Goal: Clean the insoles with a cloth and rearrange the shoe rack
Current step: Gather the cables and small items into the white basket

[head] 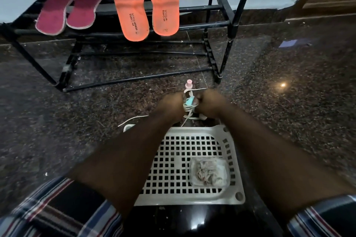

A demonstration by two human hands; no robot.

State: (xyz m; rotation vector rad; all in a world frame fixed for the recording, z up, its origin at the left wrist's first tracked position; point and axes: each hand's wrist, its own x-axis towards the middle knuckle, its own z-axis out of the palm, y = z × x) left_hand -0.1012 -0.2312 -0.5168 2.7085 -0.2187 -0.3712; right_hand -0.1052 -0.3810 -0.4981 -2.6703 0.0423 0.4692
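Note:
Two orange insoles (pixel 146 8) lie side by side on the middle shelf of the black shoe rack (pixel 221 8), and a pair of maroon insoles (pixel 69 7) lies to their left. Low in the middle, my left hand (pixel 170 105) and my right hand (pixel 211 103) are close together, both gripping a tangle of whitish shoelaces (pixel 189 114) around a small teal thing (pixel 189 101). A pink-capped bottle (pixel 189 84) stands just beyond the hands. No cloth can be made out.
A white perforated plastic basket (pixel 192 134) sits on the dark granite floor below my forearms, holding a clear bag of laces (pixel 209 174). A loose lace end (pixel 133 119) trails left. A purple scrap (pixel 288 43) lies at the right.

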